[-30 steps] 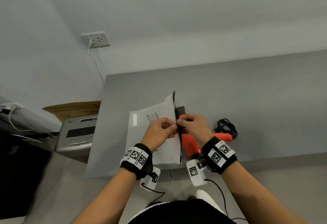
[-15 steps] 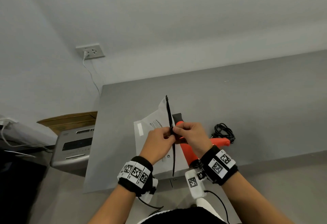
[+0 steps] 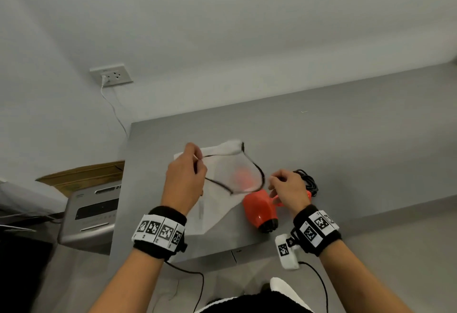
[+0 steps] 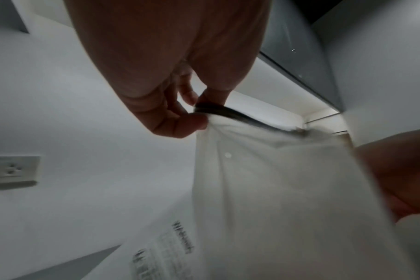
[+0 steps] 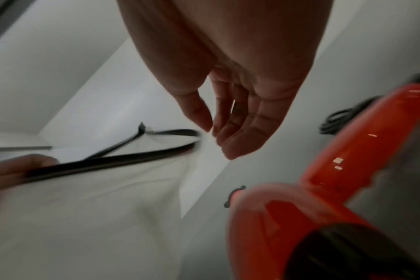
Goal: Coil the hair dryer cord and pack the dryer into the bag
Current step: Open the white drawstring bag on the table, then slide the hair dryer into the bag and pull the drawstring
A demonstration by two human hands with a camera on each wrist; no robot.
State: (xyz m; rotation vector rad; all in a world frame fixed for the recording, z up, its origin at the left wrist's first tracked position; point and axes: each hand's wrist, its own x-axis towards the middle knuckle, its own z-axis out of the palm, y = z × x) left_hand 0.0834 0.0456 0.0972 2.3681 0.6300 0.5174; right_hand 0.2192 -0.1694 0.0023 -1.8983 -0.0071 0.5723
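A white translucent bag with a black zip rim lies on the grey table, its mouth pulled wide. My left hand pinches the rim's left side between thumb and fingers; the left wrist view shows that pinch on the bag. To its right lies the orange hair dryer, its nozzle end showing blurred through the bag. My right hand hovers over the dryer's handle with relaxed fingers, holding nothing, as the right wrist view confirms. The black cord is bunched beyond that hand.
A wall socket with a white plug and lead is at the back left. A grey machine and a cardboard box stand left of the table. The table's front edge runs just under my wrists.
Both hands pinched the bag's shut rim together before. Now the left hand has drawn the rim leftward, the mouth gapes, and the right hand has let go and moved right over the dryer.
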